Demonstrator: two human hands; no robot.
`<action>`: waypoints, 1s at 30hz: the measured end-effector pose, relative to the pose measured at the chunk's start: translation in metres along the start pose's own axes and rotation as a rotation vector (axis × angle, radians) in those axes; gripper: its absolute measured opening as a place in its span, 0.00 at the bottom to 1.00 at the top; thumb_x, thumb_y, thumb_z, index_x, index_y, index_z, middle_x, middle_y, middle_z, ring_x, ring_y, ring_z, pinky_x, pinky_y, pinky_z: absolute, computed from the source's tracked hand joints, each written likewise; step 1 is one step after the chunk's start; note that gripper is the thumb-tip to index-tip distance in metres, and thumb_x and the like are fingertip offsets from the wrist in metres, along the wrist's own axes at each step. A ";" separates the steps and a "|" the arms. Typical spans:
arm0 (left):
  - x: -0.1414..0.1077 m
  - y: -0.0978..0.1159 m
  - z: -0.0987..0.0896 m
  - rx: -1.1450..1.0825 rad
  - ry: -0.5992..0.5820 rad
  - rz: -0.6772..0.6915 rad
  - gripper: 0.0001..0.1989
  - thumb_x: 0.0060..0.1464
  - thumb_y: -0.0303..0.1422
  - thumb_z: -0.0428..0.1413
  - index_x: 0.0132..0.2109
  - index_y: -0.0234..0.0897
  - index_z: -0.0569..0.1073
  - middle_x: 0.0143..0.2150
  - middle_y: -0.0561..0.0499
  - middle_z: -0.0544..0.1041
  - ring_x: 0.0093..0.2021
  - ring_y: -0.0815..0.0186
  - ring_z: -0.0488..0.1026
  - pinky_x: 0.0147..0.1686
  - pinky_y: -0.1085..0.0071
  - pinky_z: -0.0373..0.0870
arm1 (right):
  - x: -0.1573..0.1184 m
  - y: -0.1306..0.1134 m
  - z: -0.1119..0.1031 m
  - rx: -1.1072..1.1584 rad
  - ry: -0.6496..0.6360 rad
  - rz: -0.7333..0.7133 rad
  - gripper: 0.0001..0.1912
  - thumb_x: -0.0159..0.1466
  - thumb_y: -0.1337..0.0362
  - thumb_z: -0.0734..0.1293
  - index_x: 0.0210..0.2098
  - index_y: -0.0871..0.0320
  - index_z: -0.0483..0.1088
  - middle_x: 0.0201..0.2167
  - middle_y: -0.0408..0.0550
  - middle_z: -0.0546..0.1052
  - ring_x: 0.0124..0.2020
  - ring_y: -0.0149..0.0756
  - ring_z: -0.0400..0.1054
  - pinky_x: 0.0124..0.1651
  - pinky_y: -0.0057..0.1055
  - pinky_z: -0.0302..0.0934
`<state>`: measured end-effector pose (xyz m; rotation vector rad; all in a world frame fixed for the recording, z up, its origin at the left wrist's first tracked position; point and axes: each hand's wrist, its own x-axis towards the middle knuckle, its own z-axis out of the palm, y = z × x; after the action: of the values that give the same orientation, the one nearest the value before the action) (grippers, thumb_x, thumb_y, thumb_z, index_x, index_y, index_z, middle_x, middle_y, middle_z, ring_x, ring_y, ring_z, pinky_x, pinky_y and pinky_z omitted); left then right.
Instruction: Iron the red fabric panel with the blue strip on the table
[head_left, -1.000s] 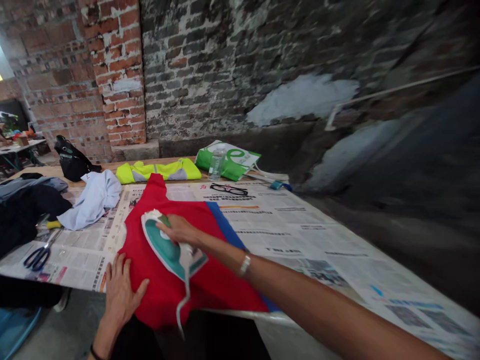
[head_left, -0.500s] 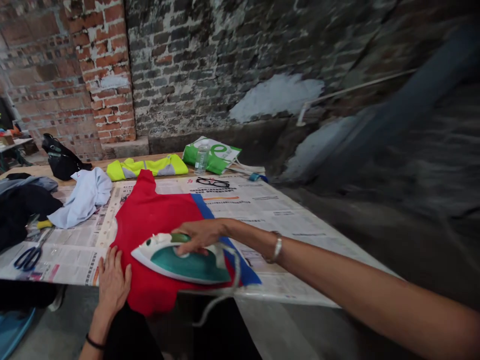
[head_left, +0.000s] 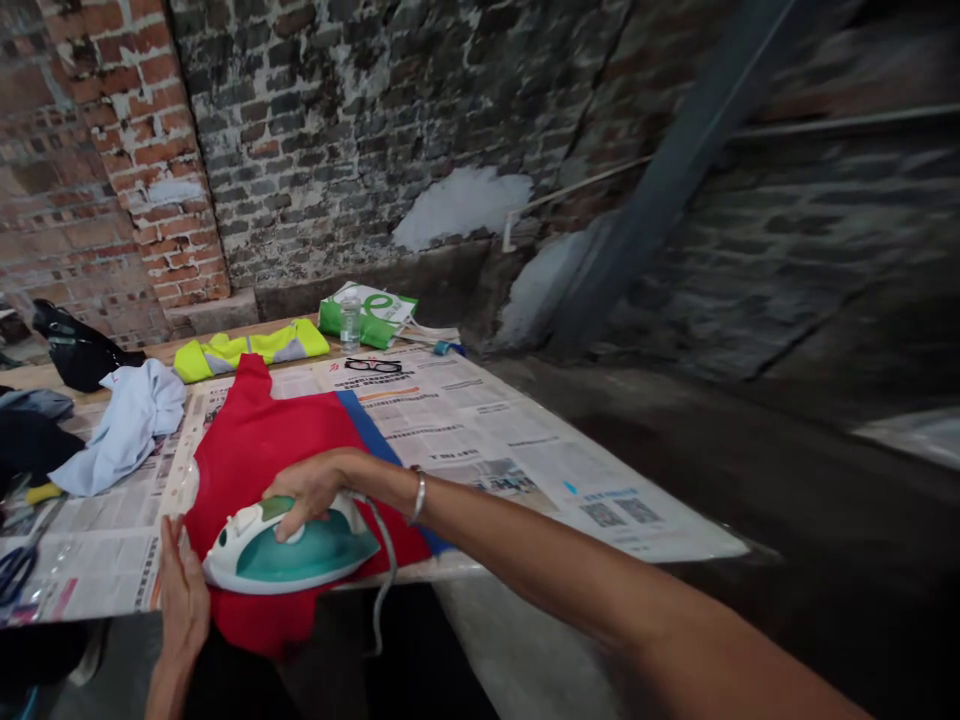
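A red garment with a blue border (head_left: 281, 415) lies spread on the newspaper-covered table (head_left: 480, 400), its lower part hanging over the near edge. My right hand (head_left: 315, 490) is wrapped around the handle of a white and teal clothes iron (head_left: 300, 550), which rests on the red cloth with its tip to the left. From the iron's back end a pale cord (head_left: 386, 570) drops past the table edge. My left hand (head_left: 184, 590) is beside the iron's tip at the garment's left edge, turned on its side with fingers stretched out. It appears to touch the cloth.
A light blue cloth (head_left: 124, 425), dark clothes (head_left: 34, 445) and scissors (head_left: 16, 572) lie to the left. Toward the back are a black bag (head_left: 79, 345), a yellow reflective vest (head_left: 251, 348), a clear bottle (head_left: 350, 325), a green-white bag (head_left: 382, 315) and glasses (head_left: 373, 366).
My view has swung right, shifting the scene left. On the garment, the iron has slid a little left and nearer the front edge. My left hand has tilted from flat onto its side.
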<state>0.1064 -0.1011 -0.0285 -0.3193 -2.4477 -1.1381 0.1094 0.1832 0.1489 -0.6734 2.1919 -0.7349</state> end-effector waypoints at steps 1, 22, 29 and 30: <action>0.000 0.000 -0.001 -0.023 0.027 -0.025 0.32 0.73 0.44 0.36 0.77 0.40 0.40 0.71 0.38 0.64 0.70 0.54 0.64 0.68 0.52 0.63 | 0.006 -0.006 0.001 -0.023 -0.002 -0.018 0.15 0.64 0.56 0.71 0.31 0.56 0.64 0.17 0.31 0.64 0.20 0.27 0.60 0.28 0.26 0.53; -0.017 0.084 0.058 0.286 -0.363 0.515 0.21 0.68 0.38 0.49 0.64 0.38 0.71 0.71 0.40 0.66 0.73 0.45 0.57 0.68 0.37 0.58 | -0.058 0.033 0.036 0.110 0.755 0.627 0.20 0.75 0.53 0.58 0.44 0.64 0.72 0.20 0.47 0.76 0.29 0.39 0.76 0.34 0.26 0.62; -0.031 0.091 0.075 0.396 -0.521 0.519 0.28 0.67 0.41 0.51 0.71 0.42 0.64 0.74 0.41 0.60 0.74 0.44 0.53 0.67 0.34 0.57 | -0.037 0.068 -0.026 0.064 0.837 0.752 0.26 0.76 0.55 0.56 0.32 0.61 0.78 0.27 0.57 0.81 0.41 0.44 0.78 0.45 0.30 0.65; -0.030 0.091 0.074 0.402 -0.530 0.517 0.28 0.67 0.41 0.52 0.71 0.42 0.63 0.74 0.41 0.60 0.74 0.43 0.53 0.67 0.34 0.57 | -0.031 0.072 -0.035 0.062 0.846 0.764 0.27 0.75 0.56 0.55 0.31 0.61 0.78 0.28 0.58 0.81 0.42 0.45 0.78 0.45 0.30 0.65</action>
<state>0.1466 0.0130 -0.0247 -1.1598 -2.7008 -0.3557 0.0846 0.2642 0.1350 0.6383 2.8384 -0.7200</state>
